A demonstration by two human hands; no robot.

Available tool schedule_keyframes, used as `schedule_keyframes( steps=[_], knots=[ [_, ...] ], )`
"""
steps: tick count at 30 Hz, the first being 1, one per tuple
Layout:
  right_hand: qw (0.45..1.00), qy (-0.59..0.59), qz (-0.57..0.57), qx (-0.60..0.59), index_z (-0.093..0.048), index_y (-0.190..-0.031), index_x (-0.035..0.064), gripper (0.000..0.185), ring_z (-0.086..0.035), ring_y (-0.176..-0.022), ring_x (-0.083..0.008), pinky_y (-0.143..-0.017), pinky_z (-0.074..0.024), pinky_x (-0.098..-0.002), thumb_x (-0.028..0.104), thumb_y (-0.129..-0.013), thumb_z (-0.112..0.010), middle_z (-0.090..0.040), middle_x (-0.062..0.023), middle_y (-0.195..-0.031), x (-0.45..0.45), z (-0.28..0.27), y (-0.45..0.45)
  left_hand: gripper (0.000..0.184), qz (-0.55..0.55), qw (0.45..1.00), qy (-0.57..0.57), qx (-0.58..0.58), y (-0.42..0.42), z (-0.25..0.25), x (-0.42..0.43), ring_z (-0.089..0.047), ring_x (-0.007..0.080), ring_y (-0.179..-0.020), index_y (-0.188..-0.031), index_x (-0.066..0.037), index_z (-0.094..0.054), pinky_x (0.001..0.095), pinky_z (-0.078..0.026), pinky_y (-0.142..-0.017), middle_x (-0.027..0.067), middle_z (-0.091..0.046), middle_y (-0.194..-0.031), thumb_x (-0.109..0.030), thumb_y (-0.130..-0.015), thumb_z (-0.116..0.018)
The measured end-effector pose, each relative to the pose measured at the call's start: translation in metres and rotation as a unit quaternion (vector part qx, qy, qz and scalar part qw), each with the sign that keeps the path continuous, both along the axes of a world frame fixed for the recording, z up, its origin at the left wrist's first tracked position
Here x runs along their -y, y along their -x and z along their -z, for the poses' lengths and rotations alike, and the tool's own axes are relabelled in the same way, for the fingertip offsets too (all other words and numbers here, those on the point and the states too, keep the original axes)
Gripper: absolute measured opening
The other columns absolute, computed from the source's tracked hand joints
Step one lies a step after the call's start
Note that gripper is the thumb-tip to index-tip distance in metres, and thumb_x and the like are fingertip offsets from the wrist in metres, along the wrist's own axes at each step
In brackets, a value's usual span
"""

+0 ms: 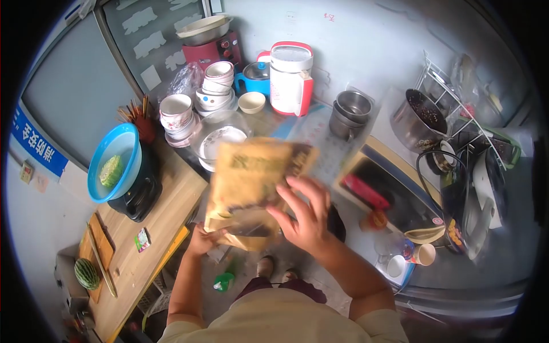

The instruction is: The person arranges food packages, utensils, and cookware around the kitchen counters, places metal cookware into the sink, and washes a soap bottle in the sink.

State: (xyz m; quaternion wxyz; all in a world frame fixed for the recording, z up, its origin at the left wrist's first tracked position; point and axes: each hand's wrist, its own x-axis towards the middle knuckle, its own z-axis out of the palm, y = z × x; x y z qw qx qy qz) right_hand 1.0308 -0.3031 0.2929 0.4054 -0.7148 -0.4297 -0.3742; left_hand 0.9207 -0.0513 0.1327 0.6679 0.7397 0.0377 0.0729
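Note:
A brown paper bag (245, 186) with dark blurred printing is held up in front of my body. It has a clear-looking window near its lower end. My left hand (201, 239) is closed around the bag's lower left corner, its fingers partly hidden behind it. At the bag's right side is my right hand (304, 214), fingers spread and curved, with the fingertips overlapping the bag's edge. Whether those fingertips press on the bag, I cannot tell. Beyond the bag, a glass bowl (220, 123) stands on the counter, partly covered by it.
On the left wooden counter (177, 197) are a blue basin (94, 182) holding a cut melon, and a watermelon (86, 273) by a cutting board. Stacked bowls (176, 114) and a red-white soymilk maker (290, 80) stand at the back. Pots (422, 123) and a dish rack are right.

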Motion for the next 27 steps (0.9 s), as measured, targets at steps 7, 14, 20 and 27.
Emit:
schedule_keyframes(
  steps=[7, 14, 20, 27],
  knots=[
    [0.861, -0.061, -0.074, -0.5, -0.035, -0.128, -0.0033, 0.069, -0.047, -0.109, -0.0267, -0.094, -0.0367, -0.0403, 0.021, -0.074, -0.072, -0.043, -0.0197, -0.123, 0.013, 0.146, 0.006, 0.028, -0.098, 0.981, 0.154, -0.068, -0.002, 0.011, 0.004, -0.059, 0.0138, -0.091, -0.107, -0.003, -0.06, 0.0292, -0.047, -0.081, 0.0043, -0.063, -0.101, -0.005, -0.079, -0.067],
    [0.582, -0.079, -0.194, -0.786, -0.046, -0.118, 0.0009, 0.046, -0.058, -0.086, -0.0145, -0.067, -0.0515, -0.0284, 0.016, -0.079, -0.066, -0.059, -0.0096, -0.099, 0.028, 0.121, 0.01, 0.03, -0.026, 0.977, 0.19, -0.089, -0.028, 0.02, 0.03, -0.058, 0.0135, -0.092, -0.108, -0.004, -0.059, 0.0297, -0.045, -0.082, 0.0035, -0.063, -0.1, -0.012, -0.08, -0.068],
    [0.623, -0.014, -0.136, -0.77, -0.056, -0.103, 0.0005, 0.029, -0.056, -0.062, -0.0123, -0.052, -0.0472, -0.0244, 0.014, -0.079, -0.066, -0.061, -0.005, -0.079, 0.05, 0.139, 0.001, 0.042, 0.015, 0.953, 0.246, -0.174, -0.042, 0.058, 0.028, -0.058, 0.0165, -0.093, -0.115, -0.004, -0.054, 0.0316, -0.047, -0.081, 0.0052, -0.06, -0.108, -0.023, -0.08, -0.068],
    [0.539, -0.066, -0.121, -0.831, -0.054, -0.109, 0.002, 0.034, -0.057, -0.067, -0.0142, -0.056, -0.0461, -0.0272, 0.017, -0.08, -0.064, -0.061, -0.0065, -0.085, 0.071, 0.165, 0.004, 0.051, 0.027, 0.964, 0.161, -0.208, -0.058, 0.013, 0.028, -0.06, 0.016, -0.073, -0.114, 0.007, -0.05, 0.0263, -0.049, -0.059, 0.0103, -0.062, -0.092, -0.028, -0.081, -0.067]
  ],
)
